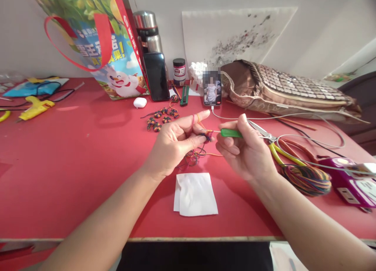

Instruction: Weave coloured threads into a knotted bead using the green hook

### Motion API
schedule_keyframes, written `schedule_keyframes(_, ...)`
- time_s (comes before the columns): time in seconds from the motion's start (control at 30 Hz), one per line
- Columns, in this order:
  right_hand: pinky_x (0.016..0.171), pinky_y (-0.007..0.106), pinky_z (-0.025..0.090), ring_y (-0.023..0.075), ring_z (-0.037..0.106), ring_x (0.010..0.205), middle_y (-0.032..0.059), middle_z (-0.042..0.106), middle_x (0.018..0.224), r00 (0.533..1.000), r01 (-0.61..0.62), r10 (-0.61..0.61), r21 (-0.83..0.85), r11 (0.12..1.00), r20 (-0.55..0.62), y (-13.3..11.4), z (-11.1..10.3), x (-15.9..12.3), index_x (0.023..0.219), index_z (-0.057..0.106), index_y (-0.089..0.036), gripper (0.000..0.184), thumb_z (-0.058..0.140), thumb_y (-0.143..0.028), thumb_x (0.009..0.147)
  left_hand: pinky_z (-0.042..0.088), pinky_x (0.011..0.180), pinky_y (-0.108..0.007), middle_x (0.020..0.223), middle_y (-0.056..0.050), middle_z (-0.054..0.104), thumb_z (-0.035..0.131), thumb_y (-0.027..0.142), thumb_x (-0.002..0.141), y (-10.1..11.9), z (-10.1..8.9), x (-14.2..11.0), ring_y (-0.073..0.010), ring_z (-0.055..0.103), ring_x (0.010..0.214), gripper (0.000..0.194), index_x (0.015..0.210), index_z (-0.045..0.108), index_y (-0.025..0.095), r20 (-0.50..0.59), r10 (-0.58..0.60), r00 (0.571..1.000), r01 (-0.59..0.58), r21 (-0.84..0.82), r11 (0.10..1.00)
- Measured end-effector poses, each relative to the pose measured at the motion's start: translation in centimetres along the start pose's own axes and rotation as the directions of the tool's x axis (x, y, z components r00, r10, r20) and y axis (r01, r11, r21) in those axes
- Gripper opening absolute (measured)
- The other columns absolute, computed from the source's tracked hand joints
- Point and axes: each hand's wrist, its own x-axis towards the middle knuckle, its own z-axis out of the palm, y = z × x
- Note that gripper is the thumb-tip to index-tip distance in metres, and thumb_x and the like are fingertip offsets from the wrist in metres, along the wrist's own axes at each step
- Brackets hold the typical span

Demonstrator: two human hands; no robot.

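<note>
Between thumb and fingers, my left hand point(176, 141) pinches a small multicoloured crochet piece point(208, 136). A strand of yarn runs around its raised index finger. My right hand point(245, 149) is closed on the green handle of a crochet hook point(231, 133), whose thin metal shaft points left and reaches the piece. Loose coloured yarn point(192, 157) hangs in a tangle beneath. Several finished-looking crochet pieces point(157, 120) lie on the table behind my left hand. A wound bundle of the same multicoloured yarn point(307, 179) rests right of my right forearm.
On the red table point(73, 177) lies a folded white tissue point(196, 194). Scissors point(274, 141) and a purple power strip point(349, 181) sit at right. A lit phone point(212, 89), dark phone point(156, 77), green cutter point(184, 95), shopping bag point(117, 59) and yellow glue gun point(35, 107) stand or lie farther back.
</note>
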Motion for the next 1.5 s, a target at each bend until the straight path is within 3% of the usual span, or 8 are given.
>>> schedule_keyframes(0.2,0.036,0.023,0.017,0.0047,0.020,0.034,-0.0076,0.038,0.039,0.994,-0.102,0.106,-0.096,0.990,0.035,-1.2,-1.6,0.7,0.063,0.074,-0.019,0.067,0.085,-0.083,0.080,0.062,0.085,-0.034,0.089,-0.003,0.081,0.080,0.015,0.087,0.4,0.5,-1.0,-0.0180,0.074,0.079,0.015,0.098,0.087,0.023,0.125,-0.017,0.992,-0.011,0.215,0.976)
schedule_keyframes(0.37,0.034,0.025,0.019,0.0057,0.022,0.032,-0.0071,0.035,0.037,0.996,-0.087,0.091,-0.196,0.977,0.011,-1.7,-2.2,1.0,0.059,0.072,-0.020,0.073,0.079,-0.089,0.081,0.060,0.103,-0.041,0.088,-0.007,0.081,0.073,0.012,0.086,0.7,0.6,-1.3,-0.0332,0.075,0.132,0.015,0.080,0.079,0.023,0.190,-0.003,0.982,-0.051,0.282,0.958)
schedule_keyframes(0.47,0.034,0.026,0.018,0.0055,0.023,0.031,-0.0056,0.038,0.037,0.999,-0.051,0.050,-0.230,0.972,-0.012,-1.7,-2.2,0.9,0.057,0.070,-0.020,0.075,0.076,-0.090,0.083,0.060,0.098,-0.039,0.083,-0.007,0.076,0.070,0.012,0.085,0.8,0.6,-1.4,-0.0355,0.070,0.141,0.016,0.076,0.075,0.024,0.190,0.013,0.982,-0.074,0.317,0.946)
schedule_keyframes(0.6,0.035,0.027,0.015,0.0058,0.026,0.032,-0.0033,0.042,0.037,0.999,0.011,-0.023,-0.260,0.966,-0.043,-1.8,-2.1,0.7,0.057,0.071,-0.019,0.073,0.078,-0.087,0.084,0.055,0.078,-0.032,0.079,-0.005,0.072,0.068,0.013,0.085,0.6,0.6,-1.3,-0.0284,0.078,0.109,0.015,0.074,0.073,0.023,0.168,0.023,0.986,-0.085,0.371,0.925)
schedule_keyframes(0.77,0.035,0.028,0.016,0.0071,0.030,0.033,-0.0019,0.045,0.040,0.992,0.071,-0.098,-0.299,0.952,-0.076,-1.9,-2.1,0.5,0.057,0.071,-0.020,0.067,0.082,-0.079,0.087,0.048,0.066,-0.031,0.081,-0.001,0.070,0.072,0.014,0.081,0.7,0.8,-1.3,-0.0132,0.055,0.066,0.013,0.088,0.082,0.020,0.080,-0.030,0.996,0.000,0.347,0.938)
schedule_keyframes(0.97,0.036,0.029,0.015,0.0097,0.035,0.034,0.0001,0.047,0.040,0.975,0.134,-0.182,-0.313,0.940,-0.131,-1.8,-1.8,0.3,0.058,0.074,-0.020,0.061,0.084,-0.073,0.088,0.053,0.073,-0.031,0.081,-0.001,0.072,0.076,0.012,0.080,0.4,0.7,-1.1,-0.0133,0.058,0.069,0.023,0.099,0.087,0.018,0.058,-0.019,0.998,-0.001,0.318,0.948)
schedule_keyframes(1.17,0.039,0.031,0.015,0.0104,0.034,0.036,0.0014,0.050,0.042,0.943,0.203,-0.271,-0.311,0.928,-0.195,-1.4,-1.0,-0.2,0.058,0.080,-0.024,0.056,0.084,-0.069,0.091,0.051,0.068,-0.030,0.083,0.000,0.073,0.078,0.014,0.083,-0.1,0.6,-1.0,-0.0130,0.059,0.069,0.056,0.139,0.080,0.015,-0.012,-0.063,0.998,0.064,0.291,0.954)
schedule_keyframes(1.5,0.042,0.035,0.037,0.0167,0.053,0.047,0.0038,0.066,0.056,0.874,0.267,-0.440,-0.556,0.787,-0.204,-0.6,-0.9,-1.7,0.070,0.087,-0.031,0.050,0.073,-0.069,0.101,0.061,0.083,-0.037,0.084,-0.004,0.077,0.078,0.013,0.084,-0.9,0.6,-0.7,-0.0212,0.074,0.081,0.026,0.108,0.086,0.018,-0.093,-0.036,0.995,0.064,0.320,0.945)
